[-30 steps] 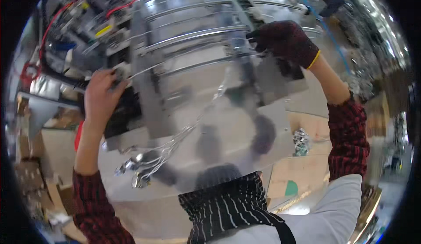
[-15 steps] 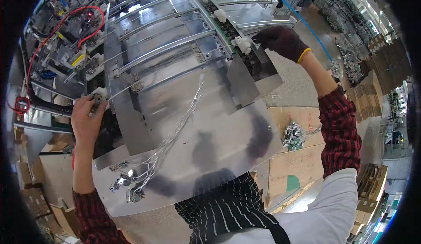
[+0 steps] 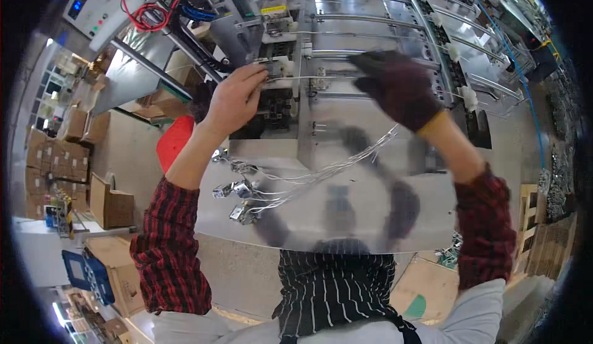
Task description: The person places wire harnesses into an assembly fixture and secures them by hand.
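Wire (image 3: pixel 302 78), thin and white, runs from the white block (image 3: pixel 286 67) on the left-hand rail and passes behind the gloved right hand (image 3: pixel 401 88). A snag by that knitted glove could tug it loose, and a shift of the bare left hand (image 3: pixel 233 100) might unseat its end. The left fingers lie close together at the block, thumb lower; the right ones are blurred, so pinching cannot be told for either. Boxy, shiny connectors (image 3: pixel 242 189) end a loose cable bundle (image 3: pixel 349 168) on the smooth, reflective metal plate (image 3: pixel 321 220).
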### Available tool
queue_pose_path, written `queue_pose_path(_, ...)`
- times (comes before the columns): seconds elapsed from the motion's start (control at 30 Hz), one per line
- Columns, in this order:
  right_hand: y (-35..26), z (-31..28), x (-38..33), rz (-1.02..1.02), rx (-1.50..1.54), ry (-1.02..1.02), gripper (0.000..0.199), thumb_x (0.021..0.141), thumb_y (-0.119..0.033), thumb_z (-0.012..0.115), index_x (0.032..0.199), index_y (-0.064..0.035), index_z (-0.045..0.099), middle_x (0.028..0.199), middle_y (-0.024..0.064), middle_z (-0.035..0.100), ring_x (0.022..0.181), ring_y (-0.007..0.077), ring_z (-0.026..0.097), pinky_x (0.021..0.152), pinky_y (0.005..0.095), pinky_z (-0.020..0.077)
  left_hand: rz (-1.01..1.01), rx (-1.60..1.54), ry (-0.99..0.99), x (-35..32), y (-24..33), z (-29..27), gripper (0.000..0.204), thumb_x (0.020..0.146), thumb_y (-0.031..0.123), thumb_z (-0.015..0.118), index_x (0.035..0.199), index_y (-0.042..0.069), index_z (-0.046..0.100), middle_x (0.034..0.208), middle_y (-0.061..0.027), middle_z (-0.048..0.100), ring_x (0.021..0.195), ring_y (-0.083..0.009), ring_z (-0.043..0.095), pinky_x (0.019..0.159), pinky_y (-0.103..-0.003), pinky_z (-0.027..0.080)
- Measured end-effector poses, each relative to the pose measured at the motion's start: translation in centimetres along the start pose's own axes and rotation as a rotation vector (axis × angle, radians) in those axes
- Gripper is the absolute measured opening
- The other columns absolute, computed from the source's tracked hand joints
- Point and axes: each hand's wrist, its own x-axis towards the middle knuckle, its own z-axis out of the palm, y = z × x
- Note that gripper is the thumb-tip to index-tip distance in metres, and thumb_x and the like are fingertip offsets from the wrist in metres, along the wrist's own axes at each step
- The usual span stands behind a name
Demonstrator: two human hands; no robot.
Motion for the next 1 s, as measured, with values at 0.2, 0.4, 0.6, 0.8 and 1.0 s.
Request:
queue_pose_path(0.2, 1.8, 8.1, 0.9, -0.017, 0.127, -0.046, 0.027, 0.083, -0.017, 0.054, 0.107, -0.0183, 0.067, 0.090, 0.0101, 0.069, 0.076, 0.0307, 0.066, 0.067, 0.0416, 0.0543, 0.120, 0.131, 0.068, 0.9, -1.0, 0.7, 0.031, 0.078, 0.003, 0.053, 0.108, 0.002, 0.064, 0.113, -0.0159, 0.062, 0.106, -0.0337, 0.058, 0.093, -0.039, 0.048)
queue_pose_path(0.4, -4.8, 1.8, 1.3, -0.133, -0.057, 0.007, 0.030, 0.086, -0.020, 0.059, 0.115, -0.0163, 0.064, 0.093, 0.0126, 0.067, 0.082, 0.0299, 0.064, 0.067, 0.0418, 0.0505, 0.016, 0.013, 0.204, -5.5, 1.8, -4.4, 0.025, 0.074, -0.002, 0.057, 0.098, 0.003, 0.065, 0.099, -0.0147, 0.066, 0.093, -0.0332, 0.062, 0.080, -0.039, 0.052)
queue_pose_path(0.6, -9.9, 3.3, -6.3, -0.033, 0.275, -0.352, 0.048, 0.079, -0.026, 0.069, 0.123, -0.0098, 0.058, 0.103, 0.0124, 0.065, 0.098, 0.0308, 0.061, 0.083, 0.0434, 0.0476, -0.635, -0.166, -0.375, -16.1, 6.1, -6.7, 0.015, 0.076, 0.013, 0.066, 0.085, 0.002, 0.065, 0.082, -0.0162, 0.065, 0.076, -0.0318, 0.063, 0.067, -0.039, 0.050)
queue_pose_path(0.8, -13.0, 8.5, -7.3, 0.038, 0.261, -0.562, 0.047, 0.072, -0.045, 0.070, 0.104, -0.0115, 0.062, 0.094, 0.0137, 0.065, 0.092, 0.0357, 0.061, 0.079, 0.0456, 0.0486, -0.572, 0.120, -0.712, -20.4, 8.9, -1.2, 0.037, 0.078, 0.035, 0.067, 0.092, 0.001, 0.061, 0.085, -0.0187, 0.064, 0.085, -0.0344, 0.064, 0.073, -0.044, 0.050)
queue_pose_path(1.0, -10.0, 10.3, -9.0, 0.078, 0.168, -0.717, 0.049, 0.077, -0.056, 0.063, 0.097, -0.0115, 0.067, 0.093, 0.0139, 0.067, 0.087, 0.0344, 0.064, 0.078, 0.0462, 0.0504, -0.742, 0.330, -0.463, -20.4, 8.0, -8.1, 0.030, 0.079, 0.032, 0.065, 0.090, 0.005, 0.054, 0.084, -0.0164, 0.063, 0.082, -0.0364, 0.064, 0.067, -0.045, 0.052)
